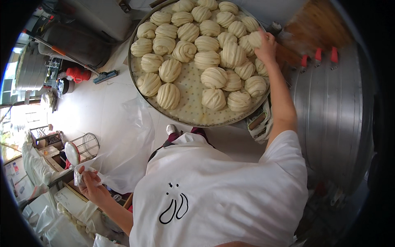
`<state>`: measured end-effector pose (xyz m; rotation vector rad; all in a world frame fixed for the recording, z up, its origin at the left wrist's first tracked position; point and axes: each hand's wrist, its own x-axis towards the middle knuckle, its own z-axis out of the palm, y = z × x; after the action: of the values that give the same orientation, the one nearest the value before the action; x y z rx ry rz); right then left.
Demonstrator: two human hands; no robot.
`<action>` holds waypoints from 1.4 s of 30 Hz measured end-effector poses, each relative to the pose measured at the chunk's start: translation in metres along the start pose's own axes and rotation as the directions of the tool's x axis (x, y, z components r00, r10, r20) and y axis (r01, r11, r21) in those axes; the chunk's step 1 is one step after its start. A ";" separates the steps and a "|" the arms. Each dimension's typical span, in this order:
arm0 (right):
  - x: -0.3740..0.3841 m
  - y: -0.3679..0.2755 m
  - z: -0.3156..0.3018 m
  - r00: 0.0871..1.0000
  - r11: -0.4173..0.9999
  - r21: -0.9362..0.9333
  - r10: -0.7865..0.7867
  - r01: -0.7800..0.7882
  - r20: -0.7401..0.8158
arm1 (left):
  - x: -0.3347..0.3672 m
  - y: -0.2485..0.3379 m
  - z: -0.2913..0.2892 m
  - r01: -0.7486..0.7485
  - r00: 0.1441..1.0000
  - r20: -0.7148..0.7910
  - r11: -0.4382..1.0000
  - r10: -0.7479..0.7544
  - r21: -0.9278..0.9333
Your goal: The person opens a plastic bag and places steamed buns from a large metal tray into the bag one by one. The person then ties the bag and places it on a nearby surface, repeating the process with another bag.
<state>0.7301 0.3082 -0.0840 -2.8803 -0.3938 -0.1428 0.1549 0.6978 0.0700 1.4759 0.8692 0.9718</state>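
Observation:
A large round steamer tray (pixel 191 88) is ahead of me, with many pale twisted steamed buns (pixel 207 60) on its dotted liner. The front middle of the tray shows bare liner. At the tray's right edge my right hand (pixel 266 48) is closed around one steamed bun (pixel 255 39), with the fingers partly out of sight behind it. Out to the lower left, my left hand (pixel 91 185) pinches the bunched edge of a clear plastic bag (pixel 127 154). The bag hangs loose toward the tray, and I cannot make out anything inside it.
A tall stack of metal steamer tiers (pixel 329 111) with red clips stands on the right, close to my right arm. Plastic bags (pixel 51 224) and boxes crowd the lower left. A wire rack (pixel 88 144) and a broom (pixel 105 77) are on the left.

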 end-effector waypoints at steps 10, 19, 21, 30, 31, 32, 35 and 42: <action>0.038 -0.047 0.028 0.922 0.751 -0.648 0.149 0.129 0.357 | 0.004 0.050 0.002 -0.095 0.990 0.102 0.995 0.098 -0.037; 0.034 0.004 0.012 0.988 0.997 -0.074 0.007 0.004 0.152 | -0.019 0.060 0.016 -0.082 0.977 0.190 0.992 0.100 -0.099; 0.032 0.024 0.015 0.984 0.959 0.226 0.152 -0.169 0.092 | -0.023 0.059 0.020 -0.111 0.971 0.214 0.994 0.111 -0.012; -0.001 -0.016 -0.021 0.998 -0.411 0.910 -0.033 -0.058 0.049 | -0.037 0.073 0.050 -0.182 0.930 0.328 0.983 0.167 0.015; -0.029 -0.047 -0.030 0.987 -0.586 0.805 -0.162 -0.086 -0.013 | -0.039 0.075 0.054 -0.181 0.934 0.314 0.984 0.173 -0.006; -0.054 -0.088 -0.037 0.939 -0.627 0.754 -0.341 -0.196 -0.039 | -0.039 0.078 0.058 -0.189 0.923 0.337 0.982 0.188 -0.029; -0.143 -0.234 -0.035 0.396 -0.279 0.471 -0.902 -0.837 0.171 | -0.039 0.085 0.067 -0.219 0.871 0.432 0.972 0.235 -0.088; -0.275 -0.404 0.008 0.047 0.076 0.909 -0.997 0.409 0.063 | -0.058 0.111 0.058 -0.155 0.944 0.279 0.984 0.175 -0.091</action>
<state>0.3552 0.6194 -0.0402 -1.3124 -1.8182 0.8798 0.1857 0.6093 0.1713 1.6016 0.5041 0.8719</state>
